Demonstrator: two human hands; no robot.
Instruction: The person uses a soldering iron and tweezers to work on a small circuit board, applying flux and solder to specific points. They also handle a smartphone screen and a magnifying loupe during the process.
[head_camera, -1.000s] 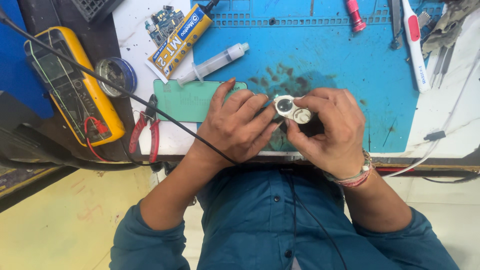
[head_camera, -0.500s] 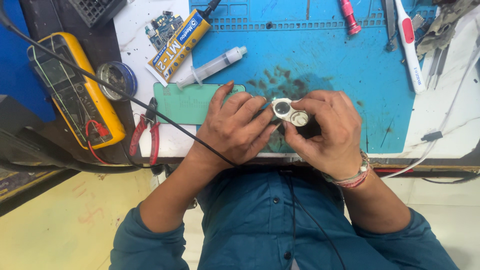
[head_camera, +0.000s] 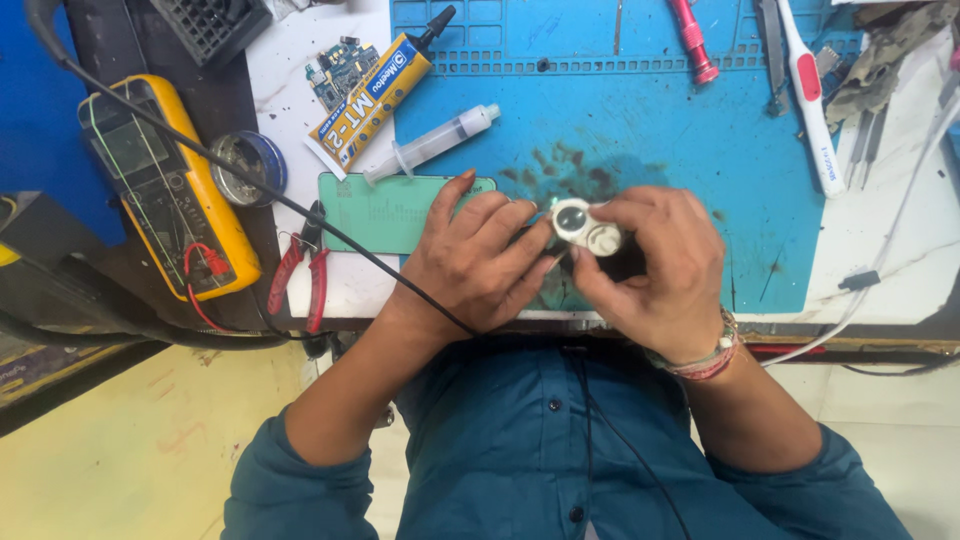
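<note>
Both hands, left hand (head_camera: 475, 262) and right hand (head_camera: 655, 270), kept a closed grip on the small white lens part (head_camera: 586, 229) above the blue mat (head_camera: 640, 130), near the green card (head_camera: 385, 212)

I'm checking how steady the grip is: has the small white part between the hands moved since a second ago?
No. The small white part sits at the same spot over the dark stain on the blue mat, between the fingers of both hands.

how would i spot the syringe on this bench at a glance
Start at the blue work mat and go to its left edge. The clear plastic syringe lies slanted across that edge, just below the yellow glue tube; it alone is see-through with a plunger.
</note>
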